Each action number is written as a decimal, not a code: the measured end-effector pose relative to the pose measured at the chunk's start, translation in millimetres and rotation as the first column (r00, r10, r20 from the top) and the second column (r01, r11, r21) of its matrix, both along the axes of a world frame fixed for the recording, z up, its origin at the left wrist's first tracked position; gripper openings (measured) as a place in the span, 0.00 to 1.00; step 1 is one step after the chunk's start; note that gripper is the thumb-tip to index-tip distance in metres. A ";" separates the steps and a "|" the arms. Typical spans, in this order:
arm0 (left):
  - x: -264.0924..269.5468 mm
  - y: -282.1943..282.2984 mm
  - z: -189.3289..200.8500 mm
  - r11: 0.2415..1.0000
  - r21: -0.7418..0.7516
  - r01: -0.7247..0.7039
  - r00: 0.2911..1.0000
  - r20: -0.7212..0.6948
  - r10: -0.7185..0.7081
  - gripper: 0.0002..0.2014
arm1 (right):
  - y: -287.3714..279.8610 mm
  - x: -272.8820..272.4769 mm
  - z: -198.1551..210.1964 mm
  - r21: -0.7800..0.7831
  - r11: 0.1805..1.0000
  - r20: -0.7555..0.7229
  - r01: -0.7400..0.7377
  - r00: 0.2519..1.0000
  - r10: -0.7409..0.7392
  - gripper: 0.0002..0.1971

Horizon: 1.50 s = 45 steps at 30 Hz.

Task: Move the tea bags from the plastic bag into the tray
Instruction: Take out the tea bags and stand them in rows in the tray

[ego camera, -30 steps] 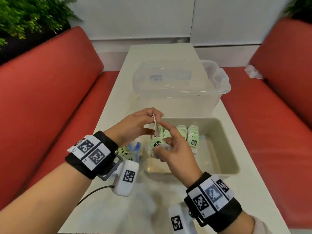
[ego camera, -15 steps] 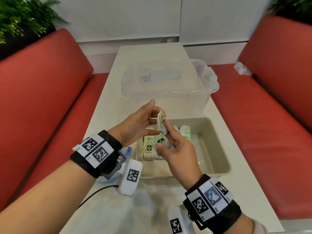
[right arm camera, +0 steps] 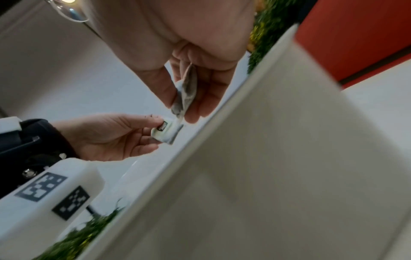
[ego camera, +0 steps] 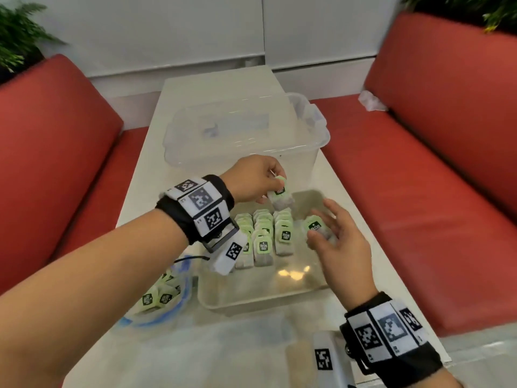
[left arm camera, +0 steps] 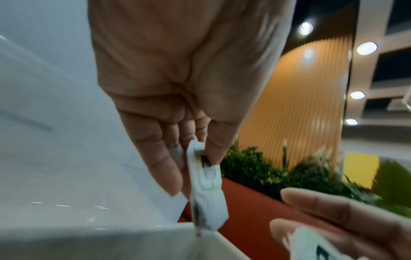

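My left hand (ego camera: 272, 186) pinches a green-tagged tea bag (ego camera: 281, 197) by its top, above the far end of the grey tray (ego camera: 251, 302). In the left wrist view that tea bag (left arm camera: 206, 184) hangs from thumb and fingers over the tray corner. My right hand (ego camera: 321, 228) holds a second tea bag (ego camera: 316, 229) over the tray's right half; the right wrist view shows this bag (right arm camera: 186, 91) pinched between thumb and fingers. Three rows of tea bags (ego camera: 263, 242) stand in the tray. The plastic bag (ego camera: 159, 301) with more tea bags lies left of the tray.
A clear lidded storage box (ego camera: 246, 135) stands right behind the tray on the white table (ego camera: 140, 359). Red benches (ego camera: 56, 163) run along both sides. A crumpled white wrapper (ego camera: 370, 100) lies on the right bench.
My hands have come apart, each with one tea bag. The left went to the far end of the tray, the right went rightward and lower over the tray.
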<state>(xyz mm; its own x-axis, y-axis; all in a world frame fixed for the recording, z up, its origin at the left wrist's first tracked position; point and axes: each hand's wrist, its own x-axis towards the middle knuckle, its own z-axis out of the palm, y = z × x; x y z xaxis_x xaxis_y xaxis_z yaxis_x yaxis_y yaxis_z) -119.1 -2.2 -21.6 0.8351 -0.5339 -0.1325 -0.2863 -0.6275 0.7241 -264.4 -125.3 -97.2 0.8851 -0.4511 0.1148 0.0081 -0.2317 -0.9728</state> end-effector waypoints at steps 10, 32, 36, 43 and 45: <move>18.3 -70.7 -40.2 0.840 0.522 0.147 0.911 0.260 -0.321 0.04 | -26.4 -5.3 -15.2 -0.032 0.991 0.002 0.130 0.991 -0.130 0.25; 25.2 -66.2 -90.0 0.797 0.600 0.074 0.702 0.536 -0.469 0.30 | -21.7 -11.3 -30.8 -0.165 0.980 0.059 0.112 0.993 -0.104 0.25; 24.0 -68.0 -95.9 0.795 0.606 0.019 0.695 0.563 -0.447 0.32 | -22.0 -10.5 -31.2 -0.159 0.982 0.052 0.104 0.994 -0.096 0.25; 25.6 -70.1 -95.8 0.794 0.607 0.007 0.717 0.551 -0.427 0.34 | -22.6 -10.1 -30.4 -0.149 0.983 0.057 0.105 0.994 -0.097 0.24; 26.0 -70.2 -94.9 0.805 0.593 0.016 0.729 0.544 -0.416 0.36 | -22.4 -10.5 -29.4 -0.135 0.986 0.057 0.101 0.994 -0.094 0.24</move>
